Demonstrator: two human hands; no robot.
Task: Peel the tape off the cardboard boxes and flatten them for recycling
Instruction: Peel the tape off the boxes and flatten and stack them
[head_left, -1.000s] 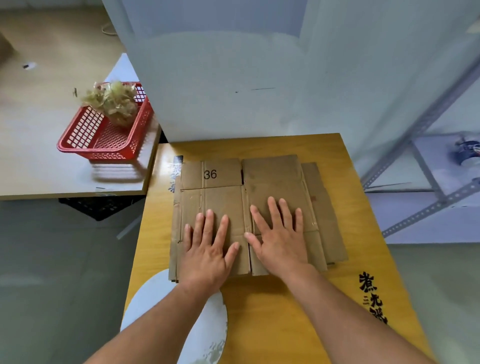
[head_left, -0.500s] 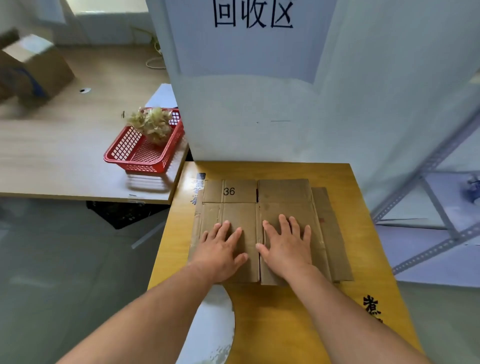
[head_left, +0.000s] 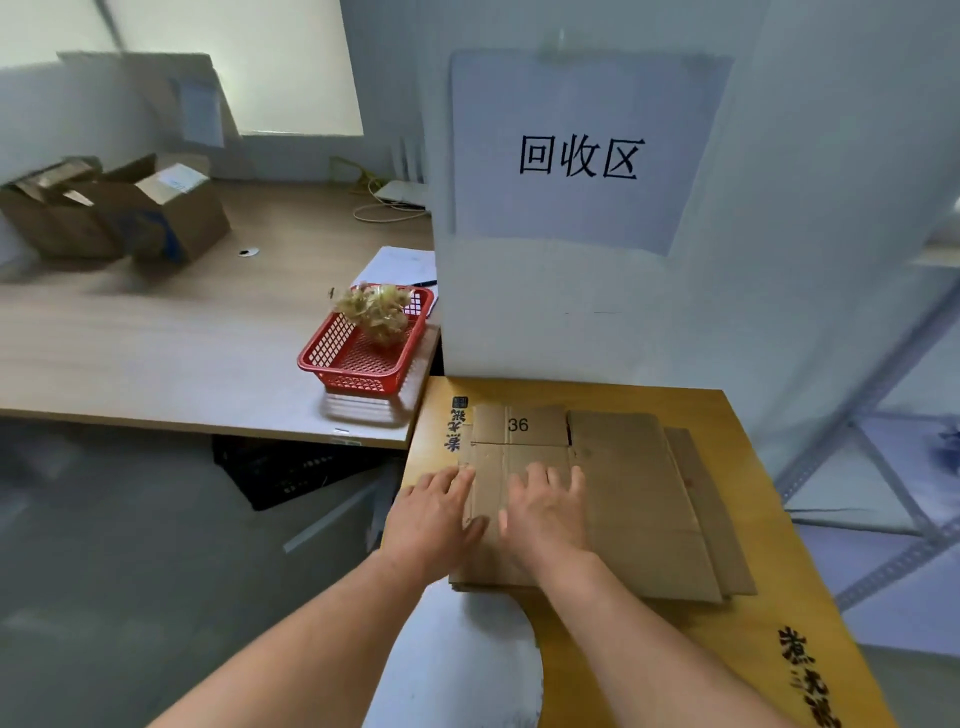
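Observation:
A stack of flattened cardboard boxes, the top sheet marked "36", lies on the small yellow table. My left hand lies flat at the stack's left edge, its thumb on the cardboard and its fingers stretched out along the edge. My right hand presses flat on the left part of the top sheet, fingers straight. Two unflattened cardboard boxes stand at the far left of the long wooden desk. A wad of peeled tape sits in the red basket.
A white partition with a paper sign stands right behind the yellow table. A black crate is under the desk. A metal shelf frame is on the right. A white round object lies under my arms.
The view has swung up and to the left, bringing the far boxes into sight. Both hands have slid left across the stack; the left hand now reaches its left edge.

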